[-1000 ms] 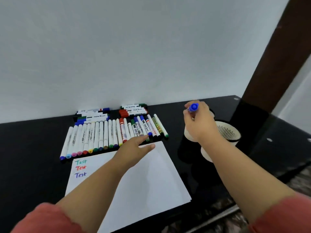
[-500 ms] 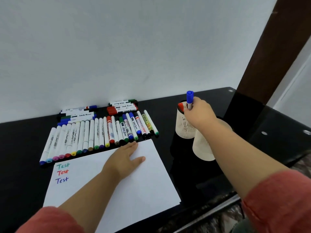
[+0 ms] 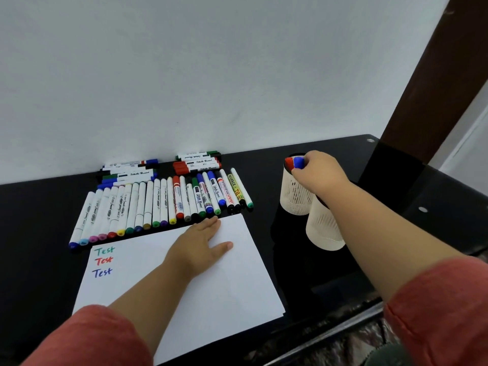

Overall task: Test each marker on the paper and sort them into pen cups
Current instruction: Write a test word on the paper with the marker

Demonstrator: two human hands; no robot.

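Row of capped markers (image 3: 158,207) is lying side by side near the back edge of the black tabletop (image 3: 31,233), caps of many colours pointing toward the front edge. Two small stacks of whiteboard markers (image 3: 163,167) are sitting behind the row, against the wall.

White paper sheet (image 3: 211,286) is lying just in front of the row, reaching toward the tabletop's front edge. Three words "Test" (image 3: 103,261) are showing in its back-left corner: green, red, blue, top to bottom.

Left hand (image 3: 200,247) is resting flat on the sheet's back edge, fingers straight, thumb spread, holding nothing.

Far pen cup (image 3: 294,194), white mesh, is standing toward the tabletop's right side. A red-capped marker (image 3: 288,163) is sticking up out of it. Right hand (image 3: 320,173) is sitting over the cup's rim, fingers curled round a blue-capped marker (image 3: 299,162), which is standing upright in the cup, touching the red one.

Near pen cup (image 3: 323,231) is standing just in front, touching the far one; its contents are hidden by the right forearm.
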